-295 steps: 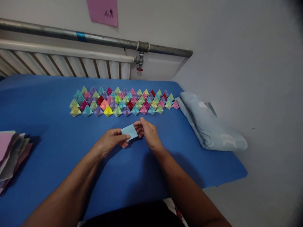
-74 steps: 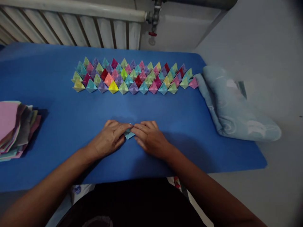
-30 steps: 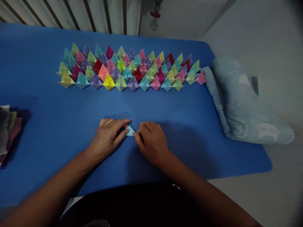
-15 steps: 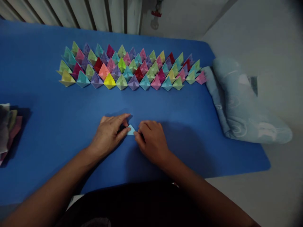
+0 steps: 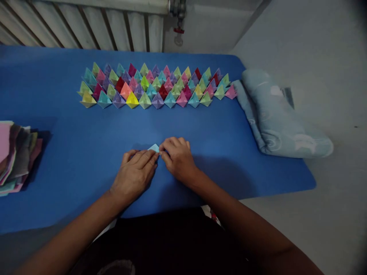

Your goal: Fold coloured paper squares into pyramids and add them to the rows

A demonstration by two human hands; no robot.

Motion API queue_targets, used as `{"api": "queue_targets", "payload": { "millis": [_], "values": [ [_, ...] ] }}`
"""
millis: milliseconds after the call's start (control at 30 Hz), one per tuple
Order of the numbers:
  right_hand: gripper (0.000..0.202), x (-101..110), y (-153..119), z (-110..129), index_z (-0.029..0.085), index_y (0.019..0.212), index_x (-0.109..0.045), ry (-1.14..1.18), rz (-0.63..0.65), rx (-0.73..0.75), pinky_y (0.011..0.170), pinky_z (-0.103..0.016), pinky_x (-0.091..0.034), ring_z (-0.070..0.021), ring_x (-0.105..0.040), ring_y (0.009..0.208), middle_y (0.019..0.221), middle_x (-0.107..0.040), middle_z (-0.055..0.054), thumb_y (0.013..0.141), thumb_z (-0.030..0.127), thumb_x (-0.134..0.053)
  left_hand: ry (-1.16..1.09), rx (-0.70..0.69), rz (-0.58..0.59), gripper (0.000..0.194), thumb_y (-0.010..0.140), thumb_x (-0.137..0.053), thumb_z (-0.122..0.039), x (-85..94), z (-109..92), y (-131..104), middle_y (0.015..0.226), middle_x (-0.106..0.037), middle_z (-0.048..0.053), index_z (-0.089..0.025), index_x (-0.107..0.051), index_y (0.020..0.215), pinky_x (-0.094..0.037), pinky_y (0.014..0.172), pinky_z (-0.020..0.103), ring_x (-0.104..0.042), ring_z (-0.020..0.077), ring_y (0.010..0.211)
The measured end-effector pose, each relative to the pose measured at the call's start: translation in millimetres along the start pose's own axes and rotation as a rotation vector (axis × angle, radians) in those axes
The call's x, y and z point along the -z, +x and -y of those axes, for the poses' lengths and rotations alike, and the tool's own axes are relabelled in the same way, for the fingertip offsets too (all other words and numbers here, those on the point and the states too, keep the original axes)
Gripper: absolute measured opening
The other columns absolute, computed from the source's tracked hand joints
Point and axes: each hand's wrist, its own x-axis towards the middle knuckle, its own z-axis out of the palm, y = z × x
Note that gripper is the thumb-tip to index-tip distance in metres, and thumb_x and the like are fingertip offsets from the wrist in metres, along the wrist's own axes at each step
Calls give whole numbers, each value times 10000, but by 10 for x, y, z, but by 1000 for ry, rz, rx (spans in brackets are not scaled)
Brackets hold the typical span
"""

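A small folded piece of light blue paper (image 5: pixel 154 147) lies on the blue tabletop between my hands, its pointed top showing. My left hand (image 5: pixel 136 170) rests flat across its lower part, fingers stretched out and hiding that edge. At the paper's right corner, my right hand (image 5: pixel 177 156) is closed in a pinch, thumb against bent fingers. Beyond both hands stand several rows of folded paper boats (image 5: pixel 145 100) in many colours, set close together.
A stack of coloured paper sheets (image 5: pixel 21 152) lies at the left edge of the blue table (image 5: pixel 86 137). On the right is a folded light blue blanket (image 5: pixel 275 114). Behind the table runs a white radiator (image 5: pixel 114 30) with a red-handled valve (image 5: pixel 179 30).
My left hand has gone from holding the paper's left side with fingertips to lying flat over its lower part. My right hand stays at the right corner. The view has shifted.
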Motion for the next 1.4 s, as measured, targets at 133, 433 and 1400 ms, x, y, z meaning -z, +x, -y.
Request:
{"api": "queue_targets", "payload": {
  "millis": [133,433,1400],
  "values": [
    [145,-12,-12,-17,237,977,-704,26,-7,17,793,-353,-287,-213,-511,922,1048,-686,-37,950,231,-562,59,-12,22,317,1006,-465,-235,17,-16,-70,1221,-709,143,-108,-636,1241,-373,1006,468,-663,267,1071],
    [182,15,-9,-8,248,1004,-709,42,32,-8,823,-351,-297,-208,-509,948,1074,-679,-36,965,254,-531,98,41,58,350,1012,-455,-276,74,145,-183,1292,-686,96,-145,-615,1295,-340,1040,476,-626,286,1163],
    [215,28,-131,-128,231,1069,-723,190,-103,-43,894,-360,-370,-219,-580,1019,1077,-720,-46,899,187,-599,-72,83,185,205,971,-516,-280,-23,320,203,1013,-734,74,-196,-700,1004,-421,771,390,-654,247,896]
  ]
}}
